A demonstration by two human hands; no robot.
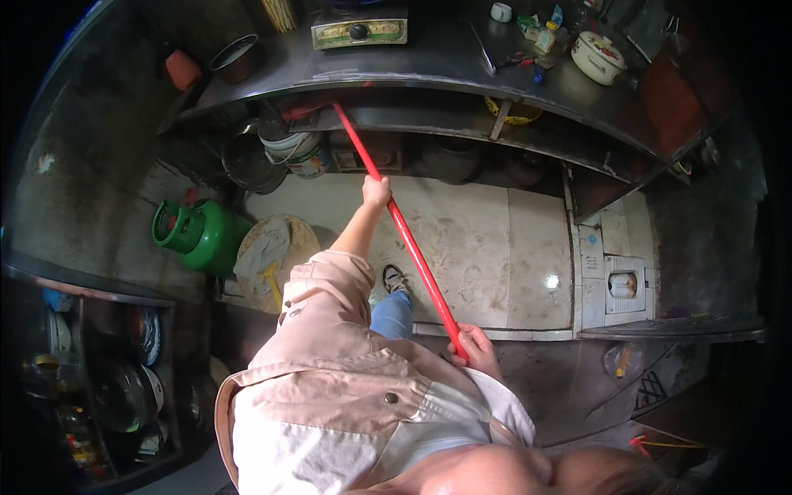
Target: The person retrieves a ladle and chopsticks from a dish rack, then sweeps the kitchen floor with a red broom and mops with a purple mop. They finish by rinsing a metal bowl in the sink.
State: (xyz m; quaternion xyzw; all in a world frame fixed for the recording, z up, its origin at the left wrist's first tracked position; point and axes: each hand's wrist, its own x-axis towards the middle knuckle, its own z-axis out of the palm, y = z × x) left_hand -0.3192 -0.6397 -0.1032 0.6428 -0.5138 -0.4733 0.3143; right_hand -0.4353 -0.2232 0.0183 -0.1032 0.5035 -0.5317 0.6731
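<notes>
A long red pole [414, 247] slants across the view, and both my hands grip it. My left hand [376, 192] is wrapped around its middle. Close to my body, my right hand [475, 348] holds the lower end. The far end reaches under the front edge of the dark countertop [433, 62], by the shelf below it. A blurred red head [307, 110] shows there, partly in shadow; I cannot tell whether it is a broom or another tool. Beneath the pole lies a pale tiled floor [476, 247] with dirt smears and a shoe print.
Under the counter stand a white bucket [300, 151] and dark pots [450, 158]. At left are a green gas cylinder [207, 235] and a round board [309, 238] bearing a cloth. A gas stove [359, 28] and an enamel pot [597, 59] sit on top. A squat toilet [625, 284] lies right.
</notes>
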